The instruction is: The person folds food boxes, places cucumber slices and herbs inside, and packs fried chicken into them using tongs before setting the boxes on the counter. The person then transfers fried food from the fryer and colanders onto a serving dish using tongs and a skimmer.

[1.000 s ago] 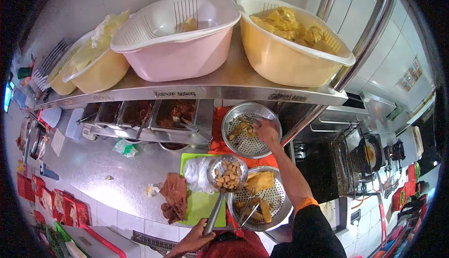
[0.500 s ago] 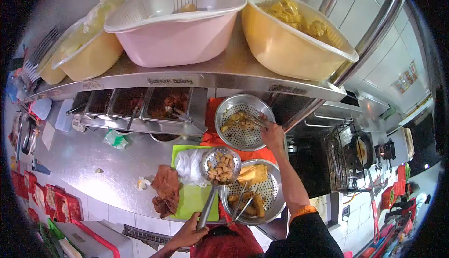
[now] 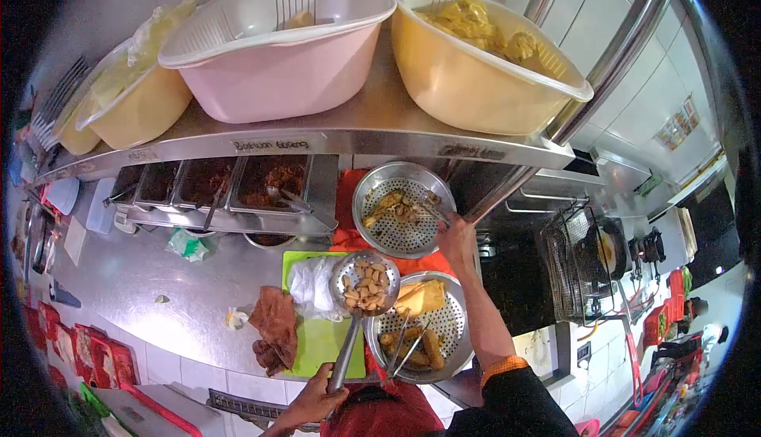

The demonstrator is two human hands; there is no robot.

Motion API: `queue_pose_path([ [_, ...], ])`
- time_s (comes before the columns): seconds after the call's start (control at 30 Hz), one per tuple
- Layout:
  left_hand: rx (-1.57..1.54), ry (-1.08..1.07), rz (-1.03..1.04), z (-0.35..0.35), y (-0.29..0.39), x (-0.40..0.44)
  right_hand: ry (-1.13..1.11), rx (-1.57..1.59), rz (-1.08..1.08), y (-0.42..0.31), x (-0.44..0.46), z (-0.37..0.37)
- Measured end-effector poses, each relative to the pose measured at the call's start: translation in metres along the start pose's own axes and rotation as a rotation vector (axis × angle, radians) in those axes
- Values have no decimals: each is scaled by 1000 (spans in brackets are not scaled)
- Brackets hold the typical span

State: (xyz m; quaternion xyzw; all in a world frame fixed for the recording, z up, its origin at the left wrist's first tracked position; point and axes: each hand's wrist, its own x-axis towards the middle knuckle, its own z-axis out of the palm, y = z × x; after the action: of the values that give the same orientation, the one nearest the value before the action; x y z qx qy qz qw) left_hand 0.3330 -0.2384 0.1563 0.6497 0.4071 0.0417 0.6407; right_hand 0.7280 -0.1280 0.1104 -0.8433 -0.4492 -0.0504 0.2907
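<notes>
My left hand (image 3: 315, 397) is closed around the handle of a metal skimmer (image 3: 342, 358), whose round bowl carries small golden-brown pieces (image 3: 368, 286). My right hand (image 3: 457, 240) grips metal tongs (image 3: 436, 211) at the right side of the upper perforated steel bowl (image 3: 372, 235). Browned food pieces (image 3: 388, 206) lie in that bowl; the tongs' tips are blurred, so I cannot tell whether they pinch anything. Just below, a second perforated bowl (image 3: 466, 334) holds a yellow block (image 3: 420, 298), browned pieces (image 3: 432, 350) and another pair of tongs (image 3: 407, 348).
A green cutting board (image 3: 317, 354) bears a white plastic bag (image 3: 313, 286), beside a brown cloth (image 3: 273, 326). Steel trays of dark sauces (image 3: 269, 179) stand behind. Overhead, a shelf (image 3: 357, 140) carries pink (image 3: 285, 76) and yellow (image 3: 483, 88) tubs. Wire fry baskets (image 3: 571, 263) are at right.
The whole view has shifted slightly left. My right hand and its tongs have dropped a little towards the upper bowl's lower right rim. The skimmer stays over the cutting board's edge.
</notes>
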Motion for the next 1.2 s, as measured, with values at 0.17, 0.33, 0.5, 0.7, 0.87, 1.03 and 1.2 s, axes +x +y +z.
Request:
queue_pose_path([
  [0.17,3,12,-21,2,-4,2,-60,-55,95,2,11,2],
  [0.33,45,-22,-60,-3,15,0,-50,-74,76,2,11,5],
  [0.5,25,-7,-37,0,7,-1,37,-36,62,-2,-1,-6],
  [0.7,-49,-50,-114,2,-1,0,16,24,-15,8,-22,-12],
  [0.87,-29,-39,-77,0,11,0,-11,-41,67,7,-18,-12],
  [1.03,-43,-30,-40,0,11,0,-19,-160,149,-11,-5,-2],
  [1.2,-72,-50,-174,-3,26,-2,32,-107,138,-2,-3,35],
])
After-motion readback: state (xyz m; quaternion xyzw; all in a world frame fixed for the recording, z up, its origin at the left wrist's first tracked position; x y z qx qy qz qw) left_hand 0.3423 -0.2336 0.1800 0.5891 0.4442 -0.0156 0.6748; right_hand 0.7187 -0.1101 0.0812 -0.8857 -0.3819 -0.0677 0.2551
